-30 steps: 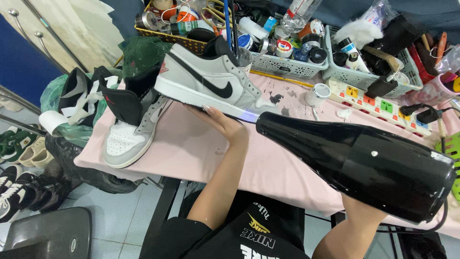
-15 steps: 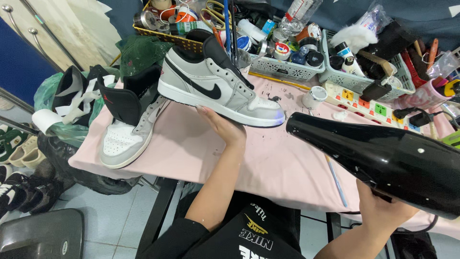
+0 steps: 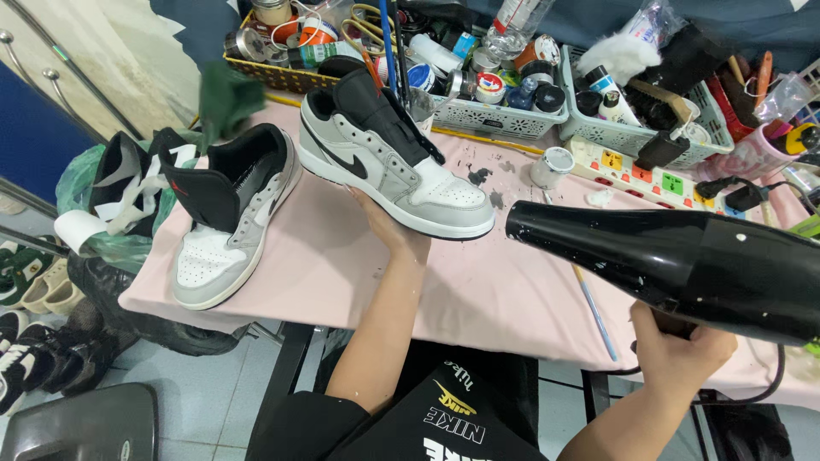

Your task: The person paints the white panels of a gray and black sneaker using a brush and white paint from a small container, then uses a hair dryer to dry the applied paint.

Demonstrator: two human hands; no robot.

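Left hand (image 3: pixel 395 229) holding up grey sneaker (image 3: pixel 395 166), right hand (image 3: pixel 679 346) gripping black hair dryer (image 3: pixel 683 265), white baskets (image 3: pixel 495 119) behind

The person wears a black short-sleeved shirt (image 3: pixel 444 418) with white and yellow printing across the chest, seen upside down from the head camera. The sleeve ends above the elbow on the left arm, and both forearms are bare. The left hand (image 3: pixel 389 226) and right hand (image 3: pixel 679 346) carry no gloves, rings or watch that show.
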